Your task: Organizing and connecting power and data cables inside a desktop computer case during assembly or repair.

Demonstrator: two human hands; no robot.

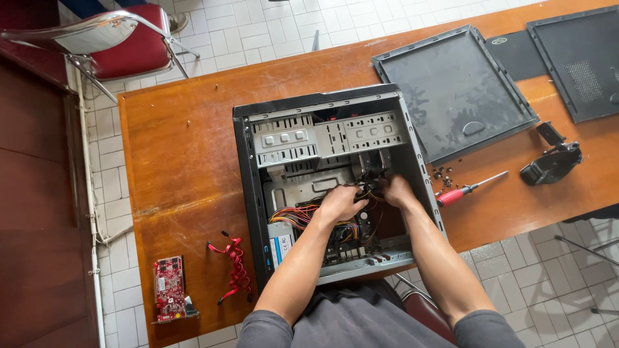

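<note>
Computer case [248, 193] open: left hand [340, 203], right hand [396, 191] inside, gripping black cables [367, 188].

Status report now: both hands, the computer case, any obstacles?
Left hand and right hand inside open computer case, at cable bundle. Grip unclear. Coloured wires crowd nearby.

Bright, even daylight; soft shadows inside open black computer case [329, 187] (glare on chrome chair frame [97, 26]); sharp throughout, edges slightly bowed.
</note>
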